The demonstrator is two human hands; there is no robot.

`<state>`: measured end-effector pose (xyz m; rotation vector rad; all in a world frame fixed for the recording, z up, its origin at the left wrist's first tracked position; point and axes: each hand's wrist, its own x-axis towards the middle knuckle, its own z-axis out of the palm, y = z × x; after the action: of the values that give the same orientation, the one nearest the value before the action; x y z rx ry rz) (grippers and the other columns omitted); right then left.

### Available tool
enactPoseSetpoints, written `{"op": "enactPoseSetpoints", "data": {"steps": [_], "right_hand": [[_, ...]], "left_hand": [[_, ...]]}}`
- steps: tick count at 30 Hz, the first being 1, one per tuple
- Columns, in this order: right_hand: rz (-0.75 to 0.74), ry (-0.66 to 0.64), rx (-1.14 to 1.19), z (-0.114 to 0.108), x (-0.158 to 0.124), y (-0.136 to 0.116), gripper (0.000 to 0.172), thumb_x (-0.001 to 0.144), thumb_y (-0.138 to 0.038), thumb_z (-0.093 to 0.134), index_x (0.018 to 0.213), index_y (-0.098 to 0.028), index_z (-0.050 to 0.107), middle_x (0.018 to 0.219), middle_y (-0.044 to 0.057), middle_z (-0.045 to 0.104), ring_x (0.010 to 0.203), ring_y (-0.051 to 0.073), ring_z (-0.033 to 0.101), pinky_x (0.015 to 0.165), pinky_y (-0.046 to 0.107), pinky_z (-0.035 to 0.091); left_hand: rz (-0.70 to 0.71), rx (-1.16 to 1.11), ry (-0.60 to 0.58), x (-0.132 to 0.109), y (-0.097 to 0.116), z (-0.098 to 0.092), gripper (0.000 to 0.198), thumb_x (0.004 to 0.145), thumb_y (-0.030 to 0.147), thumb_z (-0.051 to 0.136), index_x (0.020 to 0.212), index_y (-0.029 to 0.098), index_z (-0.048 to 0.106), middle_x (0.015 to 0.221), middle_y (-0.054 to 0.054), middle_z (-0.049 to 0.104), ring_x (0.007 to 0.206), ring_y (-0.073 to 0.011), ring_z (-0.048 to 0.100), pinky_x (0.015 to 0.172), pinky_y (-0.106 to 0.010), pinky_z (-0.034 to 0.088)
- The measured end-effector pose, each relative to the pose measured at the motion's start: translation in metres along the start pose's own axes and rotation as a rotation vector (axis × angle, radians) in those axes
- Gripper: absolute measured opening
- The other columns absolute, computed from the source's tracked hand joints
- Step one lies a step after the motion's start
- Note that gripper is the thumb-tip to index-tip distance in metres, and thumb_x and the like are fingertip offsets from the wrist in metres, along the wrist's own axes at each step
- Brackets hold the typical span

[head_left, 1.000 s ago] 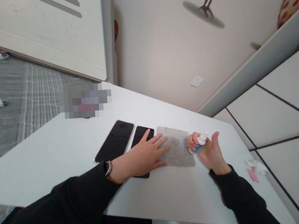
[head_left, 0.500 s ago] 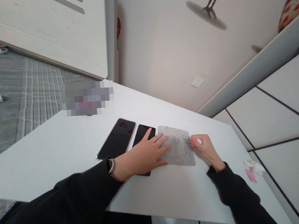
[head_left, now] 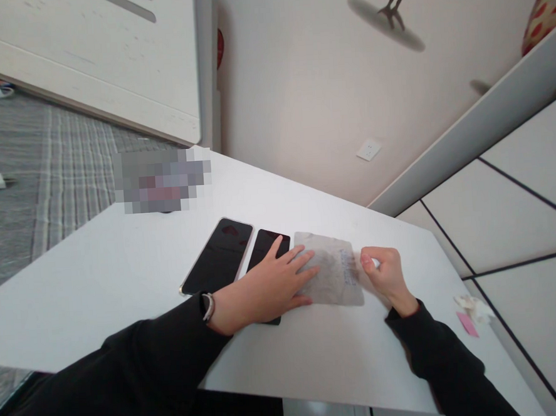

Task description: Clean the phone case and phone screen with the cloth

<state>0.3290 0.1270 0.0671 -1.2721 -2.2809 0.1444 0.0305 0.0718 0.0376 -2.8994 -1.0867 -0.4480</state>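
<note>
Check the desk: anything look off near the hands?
The translucent sheet under the left hand stands out: it looks cloudy and mottled grey, unlike the glossy black phone beside it.

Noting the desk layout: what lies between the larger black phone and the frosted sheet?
A smaller black phone, partly under the left hand, as the head view shows.

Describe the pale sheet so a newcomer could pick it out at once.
On the white table, find two black phones lying side by side. Right of them in view lies a cloudy translucent sheet. Unlike the glossy phones, it is pale and matte, under the left hand's fingers.
</note>
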Motion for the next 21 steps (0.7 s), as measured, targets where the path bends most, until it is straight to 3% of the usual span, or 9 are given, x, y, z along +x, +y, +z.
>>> {"op": "enactPoseSetpoints", "data": {"steps": [5, 8, 12, 15, 21], "right_hand": [[-0.042, -0.046, 0.009, 0.0038, -0.0004, -0.0007, 0.052, 0.100, -0.052, 0.038, 0.056, -0.024, 0.038, 0.052, -0.002, 0.041, 0.051, 0.015, 0.040, 0.055, 0.030, 0.029], [-0.040, -0.006, -0.016, 0.0012, 0.0000, -0.0015, 0.051, 0.098, -0.050, 0.041, 0.054, -0.024, 0.036, 0.050, -0.002, 0.037, 0.049, 0.014, 0.036, 0.055, 0.031, 0.025], [-0.044, -0.009, -0.029, -0.0026, 0.0009, -0.0034, 0.049, 0.098, -0.048, 0.043, 0.056, -0.023, 0.041, 0.052, -0.002, 0.042, 0.051, 0.014, 0.039, 0.056, 0.031, 0.027], [-0.039, 0.010, -0.040, -0.0030, 0.0013, -0.0038, 0.051, 0.098, -0.048, 0.043, 0.054, -0.024, 0.036, 0.050, -0.003, 0.035, 0.048, 0.014, 0.034, 0.055, 0.032, 0.024], [-0.030, 0.011, -0.043, -0.0029, 0.0014, 0.0004, 0.051, 0.098, -0.049, 0.041, 0.054, -0.024, 0.037, 0.050, -0.002, 0.038, 0.049, 0.014, 0.037, 0.055, 0.031, 0.026]], "left_hand": [[0.006, 0.006, 0.000, 0.0000, 0.0001, -0.0006, 0.058, 0.104, 0.055, 0.052, 0.153, 0.024, 0.047, 0.165, -0.014, 0.045, 0.151, -0.0351, 0.042, 0.123, -0.065, 0.028], [0.002, -0.001, -0.011, 0.0003, 0.0006, -0.0028, 0.058, 0.104, 0.053, 0.052, 0.153, 0.024, 0.048, 0.164, -0.015, 0.045, 0.150, -0.0365, 0.042, 0.122, -0.068, 0.029], [0.000, -0.009, -0.019, 0.0002, 0.0010, -0.0037, 0.057, 0.105, 0.053, 0.052, 0.154, 0.024, 0.048, 0.164, -0.015, 0.045, 0.150, -0.0369, 0.043, 0.121, -0.069, 0.030], [0.006, -0.006, -0.004, 0.0004, 0.0010, -0.0029, 0.058, 0.105, 0.053, 0.051, 0.154, 0.023, 0.047, 0.165, -0.014, 0.045, 0.150, -0.0369, 0.042, 0.121, -0.069, 0.030], [0.007, -0.004, 0.012, 0.0007, 0.0010, -0.0023, 0.057, 0.104, 0.053, 0.052, 0.154, 0.024, 0.048, 0.164, -0.014, 0.046, 0.150, -0.0360, 0.043, 0.122, -0.067, 0.030]]}}
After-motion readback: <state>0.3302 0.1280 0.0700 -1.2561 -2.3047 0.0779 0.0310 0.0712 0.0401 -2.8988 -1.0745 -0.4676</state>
